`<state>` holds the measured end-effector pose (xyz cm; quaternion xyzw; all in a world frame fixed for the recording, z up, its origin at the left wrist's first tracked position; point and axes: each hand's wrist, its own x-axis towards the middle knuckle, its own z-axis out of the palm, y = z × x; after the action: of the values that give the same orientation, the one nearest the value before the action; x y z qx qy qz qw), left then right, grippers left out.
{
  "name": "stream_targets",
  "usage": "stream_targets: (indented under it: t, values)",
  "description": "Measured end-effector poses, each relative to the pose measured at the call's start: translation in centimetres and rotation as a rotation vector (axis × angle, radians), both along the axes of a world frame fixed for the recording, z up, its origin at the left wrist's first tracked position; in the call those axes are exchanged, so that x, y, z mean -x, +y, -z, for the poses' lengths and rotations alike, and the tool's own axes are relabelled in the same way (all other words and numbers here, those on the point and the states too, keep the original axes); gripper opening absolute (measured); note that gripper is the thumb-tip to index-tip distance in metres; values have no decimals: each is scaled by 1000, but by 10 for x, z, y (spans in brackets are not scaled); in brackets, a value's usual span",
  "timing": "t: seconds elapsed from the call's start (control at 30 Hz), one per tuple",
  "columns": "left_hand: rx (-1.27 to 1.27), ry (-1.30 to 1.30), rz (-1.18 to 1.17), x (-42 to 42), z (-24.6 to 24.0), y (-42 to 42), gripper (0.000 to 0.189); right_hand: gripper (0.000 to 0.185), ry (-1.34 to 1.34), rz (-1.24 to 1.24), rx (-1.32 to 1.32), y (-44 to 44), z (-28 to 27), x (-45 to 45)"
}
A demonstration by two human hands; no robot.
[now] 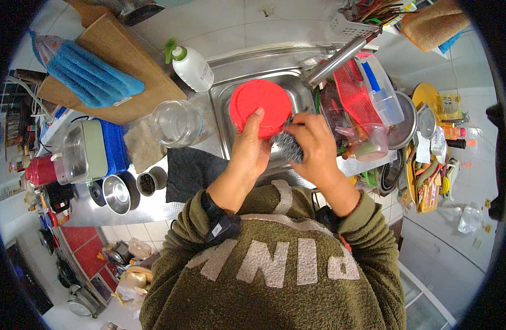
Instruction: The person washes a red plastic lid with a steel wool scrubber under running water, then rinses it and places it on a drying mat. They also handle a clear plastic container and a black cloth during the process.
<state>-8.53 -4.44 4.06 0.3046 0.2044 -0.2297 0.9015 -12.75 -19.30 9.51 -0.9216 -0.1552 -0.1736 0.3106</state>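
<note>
A round red plastic lid (261,103) is in my left hand (249,152), its flat face up and my thumb on its near edge. My right hand (317,148) grips a grey mesh scouring pad (291,147) at the lid's near right edge. Both hands are over the stainless steel sink (224,97). Left of the sink, a clear wide-mouthed jar (176,123) stands on the counter. Behind it is a white pump bottle (194,70) with a green top. The fingers of my left hand under the lid are hidden.
A steel faucet (337,62) reaches over the sink from the right. Red baskets (352,95) and a clear container (383,93) crowd the right side. On the left counter are a black cloth (191,173), a steel bowl (116,194), a small cup (147,183) and a grey-brown cloth (143,144).
</note>
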Motion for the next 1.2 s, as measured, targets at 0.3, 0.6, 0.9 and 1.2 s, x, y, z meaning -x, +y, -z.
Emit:
stream_targets:
  t: [0.3, 0.6, 0.9, 1.2]
  values:
    - [18, -36, 62, 0, -13, 10, 40, 43, 71, 26, 44, -29, 0, -23]
    - [83, 77, 153, -13, -19, 33, 48, 30, 296, 209, -630, -49, 11, -21]
    - [-41, -31, 218, -11, -15, 36, 53, 32, 874, 315, -1357, -41, 13, -16]
    - [126, 90, 284, -13, -20, 45, 55, 27, 923, 312, -1326, -28, 22, -11]
